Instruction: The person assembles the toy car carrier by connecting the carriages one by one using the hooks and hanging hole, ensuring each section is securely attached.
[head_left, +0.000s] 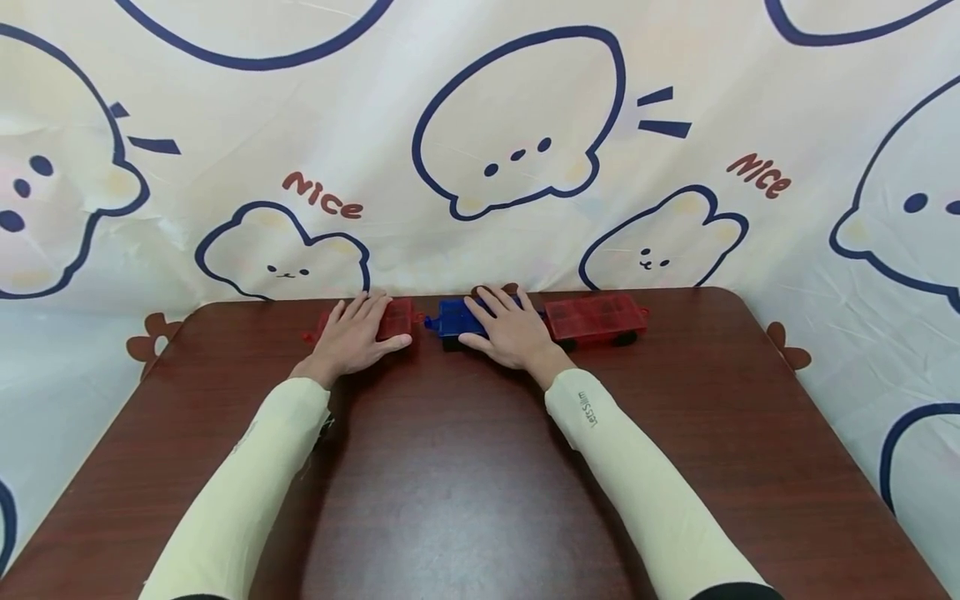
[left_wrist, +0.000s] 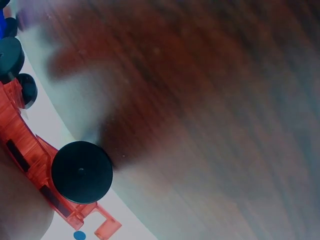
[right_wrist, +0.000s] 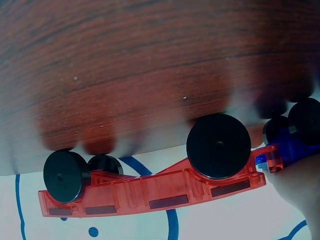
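Observation:
Three see-through toy train cars with black wheels stand in a row along the table's far edge. My left hand point(head_left: 356, 337) lies over the left red car point(head_left: 399, 317), fingers stretched forward and thumb out to the right. On the blue car point(head_left: 452, 321) in the middle rests my right hand point(head_left: 513, 333), its fingers spread and partly hiding the car. The right red car point(head_left: 596, 318) has no hand on it. In the right wrist view its end piece meets the blue car's hook point(right_wrist: 261, 160). A red hook point(left_wrist: 107, 227) sticks out from the left car's outer end.
The dark brown wooden table point(head_left: 465, 467) has rounded far corners. Right behind it hangs a pale cloth point(head_left: 465, 250) printed with cartoon animals. Both forearms wear cream sleeves point(head_left: 262, 467) and reach across the table.

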